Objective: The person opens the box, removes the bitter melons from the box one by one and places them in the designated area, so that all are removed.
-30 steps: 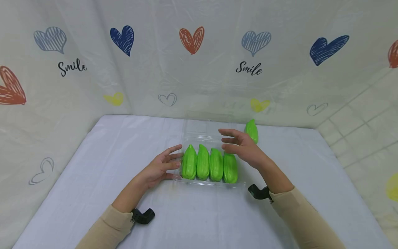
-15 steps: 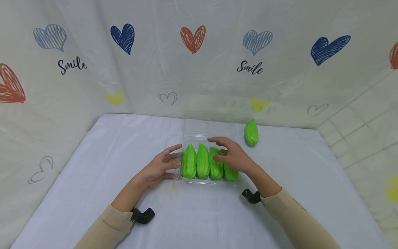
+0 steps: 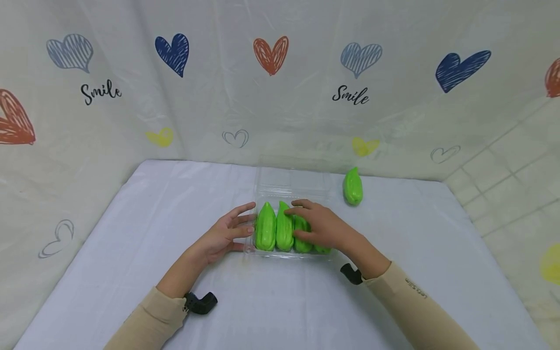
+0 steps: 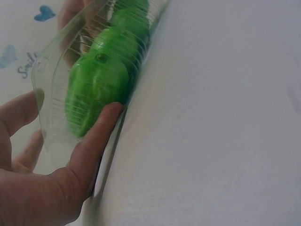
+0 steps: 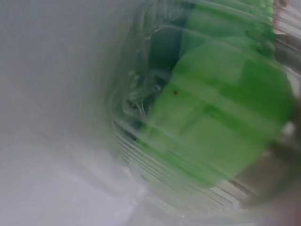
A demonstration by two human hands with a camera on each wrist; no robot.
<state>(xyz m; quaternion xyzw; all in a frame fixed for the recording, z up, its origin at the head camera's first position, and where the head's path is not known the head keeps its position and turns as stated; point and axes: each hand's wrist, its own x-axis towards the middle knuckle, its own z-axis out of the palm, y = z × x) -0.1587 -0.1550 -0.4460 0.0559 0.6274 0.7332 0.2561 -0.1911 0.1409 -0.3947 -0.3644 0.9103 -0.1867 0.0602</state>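
Observation:
Several bright green ribbed gourd-shaped vegetables (image 3: 265,227) lie side by side in a clear plastic clamshell box (image 3: 286,255), whose lid stands open at the back. My left hand (image 3: 224,236) rests at the box's left side, its spread fingers touching the rim and wall. In the left wrist view, one straight finger (image 4: 96,141) lies along the box's lower edge beside the green vegetables (image 4: 99,92). Over the right part of the box is my right hand (image 3: 325,226), fingers spread and lightly bent on the vegetables. It mostly hides the rightmost one (image 3: 323,250).
One more green vegetable (image 3: 353,186) lies on the white cloth (image 3: 197,187) behind and right of the box. A white curtain (image 3: 302,112) printed with hearts hangs behind the table. Each wrist wears a black camera (image 3: 201,303).
My right hand has moved left and down from above the box's back right onto the vegetables inside, uncovering the loose one behind. The left hand stays at the box's left side.

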